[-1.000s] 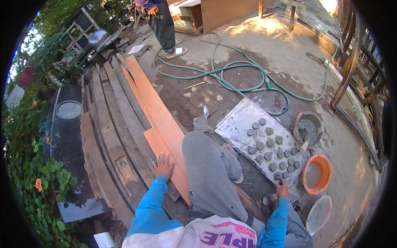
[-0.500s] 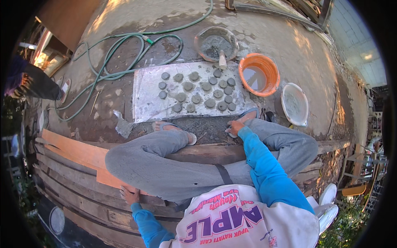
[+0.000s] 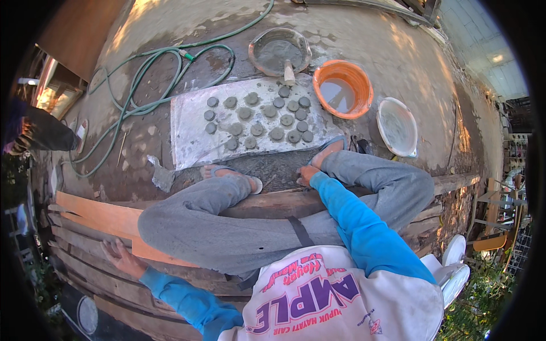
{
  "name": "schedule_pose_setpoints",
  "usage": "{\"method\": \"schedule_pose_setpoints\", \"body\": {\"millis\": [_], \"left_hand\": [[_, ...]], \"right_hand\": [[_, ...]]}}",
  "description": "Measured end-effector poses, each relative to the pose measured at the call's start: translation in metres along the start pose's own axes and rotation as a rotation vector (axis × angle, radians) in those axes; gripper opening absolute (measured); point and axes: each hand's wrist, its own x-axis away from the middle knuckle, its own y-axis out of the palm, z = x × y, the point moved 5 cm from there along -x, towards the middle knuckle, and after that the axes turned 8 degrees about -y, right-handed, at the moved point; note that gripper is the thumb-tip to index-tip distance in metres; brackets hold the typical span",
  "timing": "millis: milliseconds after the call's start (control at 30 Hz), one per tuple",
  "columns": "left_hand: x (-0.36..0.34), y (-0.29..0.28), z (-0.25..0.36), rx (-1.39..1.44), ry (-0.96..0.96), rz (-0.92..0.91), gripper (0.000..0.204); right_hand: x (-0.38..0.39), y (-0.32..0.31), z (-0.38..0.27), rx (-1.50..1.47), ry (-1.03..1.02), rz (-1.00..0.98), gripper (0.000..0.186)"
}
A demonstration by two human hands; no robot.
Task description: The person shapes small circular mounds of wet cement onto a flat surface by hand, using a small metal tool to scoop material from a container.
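ok so the landmark here is the pale board (image 3: 190,128), lying flat on the ground with a bunch of grey discs (image 3: 257,129) sitting on top. they cover most of it, set a bit apart, more crowded toward its right end.

containers all hang around the right side of that board. just past its far edge, toward the right, there's a grey pail (image 3: 306,50) with wet-looking grey mix (image 3: 276,52) in it, and a tool handle (image 3: 289,74) leaning out over the rim toward the board. right by the board's far right corner is an orange bucket (image 3: 363,88), with a pool of murky liquid (image 3: 336,95) in the bottom. further right of the board is a white tub (image 3: 413,133), tipped a little, something cloudy and greyish inside, can't tell if it's liquid or residue.

right hand (image 3: 309,174) is down just off the board's near edge, beside the right foot (image 3: 330,153). fingers partly hidden, so i can't tell if they're pinching anything. left hand (image 3: 124,258) is well off to the near left of the board, over the wooden planks (image 3: 91,250), fingers spread apart and nothing in them.
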Motion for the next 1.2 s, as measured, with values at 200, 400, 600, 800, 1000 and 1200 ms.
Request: {"method": "schedule_pose_setpoints", "body": {"millis": [200, 400, 600, 800, 1000, 1200], "left_hand": [[-0.007, 0.115, 0.134, 0.34, 0.17, -0.25, 0.056], [0.005, 0.225, 0.149, 0.461, 0.06, -0.591, 0.051], [0.027, 0.278, 0.082, 0.105, -0.005, -0.857, 0.041], [0.044, 0.279, 0.081, -0.268, 0.179, -0.917, 0.041], [0.057, 0.294, 0.073, -0.217, 0.19, -1.011, 0.042], [0.062, 0.292, 0.066, -0.272, 0.203, -1.081, 0.044]], "right_hand": [[-0.01, 0.02, 0.036, 0.157, 0.044, -0.045, 0.05], [-0.011, 0.038, 0.01, 0.281, 0.099, -0.1, 0.03], [-0.032, 0.074, 0.01, 0.503, -0.032, -0.123, 0.033], [-0.027, 0.068, 0.0, 0.397, -0.027, 0.03, 0.03], [-0.028, 0.06, -0.003, 0.402, -0.043, -0.089, 0.029], [-0.024, 0.05, -0.009, 0.295, -0.084, 0.046, 0.029]]}}
